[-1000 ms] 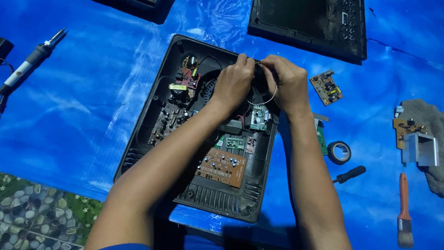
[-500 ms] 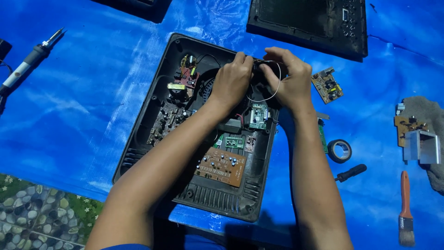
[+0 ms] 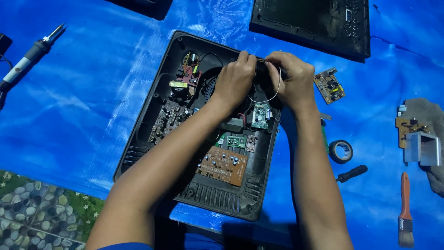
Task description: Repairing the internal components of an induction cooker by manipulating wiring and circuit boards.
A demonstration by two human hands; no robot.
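- Both hands meet at the far right corner of the open black case (image 3: 138, 139), which lies on a blue tarp (image 3: 83, 106).
- The left hand (image 3: 236, 81) and the right hand (image 3: 293, 78) are closed together on a small dark part (image 3: 262, 69) held between them, just above the case's rim.
- A thin white wire (image 3: 268, 98) loops down from the part, under the right hand's fingers.
- Inside the case: a brown board (image 3: 222, 165) near the front, a small green board (image 3: 236, 141) behind it, a green module (image 3: 260, 115) under the hands, and a power board (image 3: 182, 85) with coils at the far left.
- A long dark board (image 3: 164, 121) lies along the case's left wall.
- Right of the case, on the tarp: a loose small board (image 3: 329, 85), a tape roll (image 3: 341, 151), a screwdriver (image 3: 351, 173) and a brush (image 3: 405, 208).
- At the far right, a heatsink with board (image 3: 418, 141) rests on a grey cloth (image 3: 430, 111).
- A soldering iron (image 3: 30, 58) lies at the far left, well apart from the case.
- A black lid (image 3: 314, 21) lies beyond the case, at the top edge.
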